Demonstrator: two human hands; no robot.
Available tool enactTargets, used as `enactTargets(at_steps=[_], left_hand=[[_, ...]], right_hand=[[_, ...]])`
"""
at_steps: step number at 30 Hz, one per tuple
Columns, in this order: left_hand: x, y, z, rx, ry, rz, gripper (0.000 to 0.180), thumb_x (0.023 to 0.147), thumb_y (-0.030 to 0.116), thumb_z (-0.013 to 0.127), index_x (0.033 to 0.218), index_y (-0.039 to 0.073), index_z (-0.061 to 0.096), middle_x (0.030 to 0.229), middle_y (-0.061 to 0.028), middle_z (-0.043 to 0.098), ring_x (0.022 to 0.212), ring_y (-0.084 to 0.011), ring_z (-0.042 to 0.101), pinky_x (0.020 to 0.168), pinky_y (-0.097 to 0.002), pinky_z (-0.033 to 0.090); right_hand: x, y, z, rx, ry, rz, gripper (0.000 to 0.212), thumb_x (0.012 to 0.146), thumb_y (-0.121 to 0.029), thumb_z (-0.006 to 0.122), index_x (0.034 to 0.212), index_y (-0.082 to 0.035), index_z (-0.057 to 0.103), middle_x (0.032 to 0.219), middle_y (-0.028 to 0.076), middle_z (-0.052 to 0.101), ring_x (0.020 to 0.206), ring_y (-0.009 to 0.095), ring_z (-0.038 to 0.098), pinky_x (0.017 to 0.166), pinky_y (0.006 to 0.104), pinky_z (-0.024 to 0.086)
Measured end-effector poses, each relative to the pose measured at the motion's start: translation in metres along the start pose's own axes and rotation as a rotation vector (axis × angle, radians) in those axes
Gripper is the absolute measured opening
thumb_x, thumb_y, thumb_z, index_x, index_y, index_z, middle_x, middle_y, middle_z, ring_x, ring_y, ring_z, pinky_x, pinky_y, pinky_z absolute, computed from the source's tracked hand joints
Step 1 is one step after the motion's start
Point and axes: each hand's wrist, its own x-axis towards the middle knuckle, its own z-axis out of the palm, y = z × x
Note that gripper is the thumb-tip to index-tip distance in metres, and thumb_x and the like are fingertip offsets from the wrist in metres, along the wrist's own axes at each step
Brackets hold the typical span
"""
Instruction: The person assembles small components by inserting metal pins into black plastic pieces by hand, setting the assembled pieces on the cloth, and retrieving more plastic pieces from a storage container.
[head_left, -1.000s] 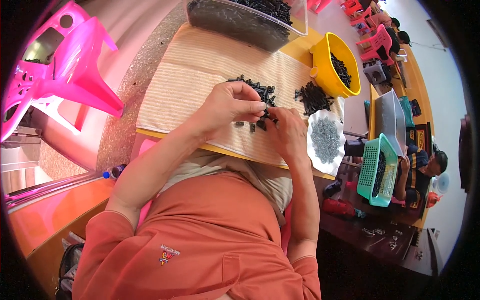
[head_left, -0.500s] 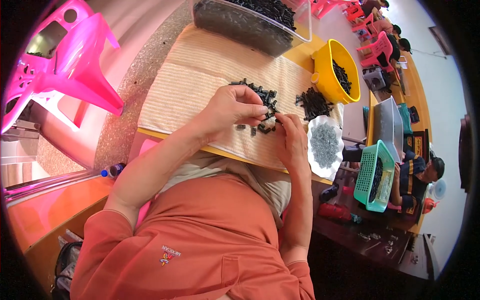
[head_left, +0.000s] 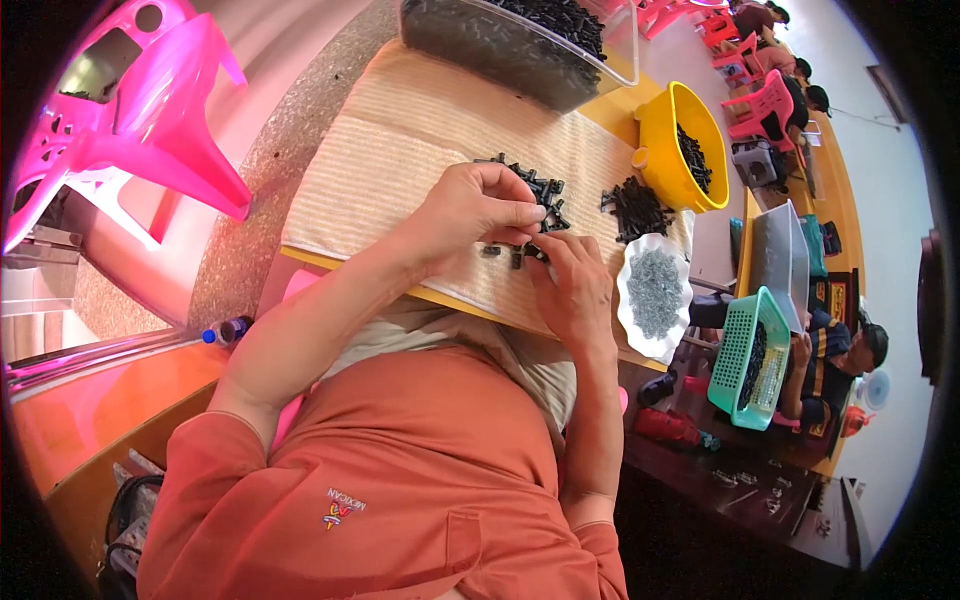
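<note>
1. Grip of the left hand (head_left: 468, 215) is staying narrow, thumb tip lying close against the bent forefinger; whether a piece is sitting between them, I cannot tell.
2. Beside it, the right hand (head_left: 577, 285) is bending its fingers inward, their tips nearly meeting the left ones; its hold is also hidden.
3. Small black plastic tubular parts (head_left: 545, 190) are lying in a loose pile just beyond the fingers, with a few stray ones below, on a cream striped cloth towel (head_left: 370, 130) covering the yellow wooden tabletop (head_left: 612, 115).
4. Farther right, a dark heap of slim black plastic pieces (head_left: 635, 210) is lying beside a yellow plastic tub (head_left: 662, 140), and a white scalloped dish (head_left: 650, 348) is holding small clear pieces.
5. Both hands seem to be doing close fingertip work over the pile, probably on one small part.
6. As I judge it, the next move is calling for steady, light pressure and aligned fingertips, without disturbing the neighbouring parts.
</note>
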Motion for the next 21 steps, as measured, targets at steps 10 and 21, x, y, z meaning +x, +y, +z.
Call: enactTargets(at_steps=[10,21], left_hand=[[0.002,-0.002,-0.004,0.014,-0.019,0.023,0.014,0.085,0.010,0.076,0.092,0.005,0.065,0.085,-0.0048,0.068,0.076,-0.0119,0.066,0.071,-0.0254,0.058],[0.003,0.000,-0.005,0.009,-0.007,0.052,0.012,0.084,0.009,0.076,0.089,0.005,0.065,0.083,-0.0044,0.067,0.076,-0.0113,0.066,0.070,-0.0239,0.057]], right_hand=[[-0.004,-0.008,0.013,-0.006,0.070,-0.072,0.021,0.079,-0.010,0.071,0.099,-0.006,0.066,0.096,0.008,0.065,0.086,0.029,0.058,0.076,0.0396,0.049],[-0.010,-0.009,0.013,-0.041,0.042,-0.007,0.028,0.076,-0.005,0.067,0.104,-0.004,0.065,0.095,0.009,0.062,0.087,0.029,0.059,0.076,0.0409,0.049]])
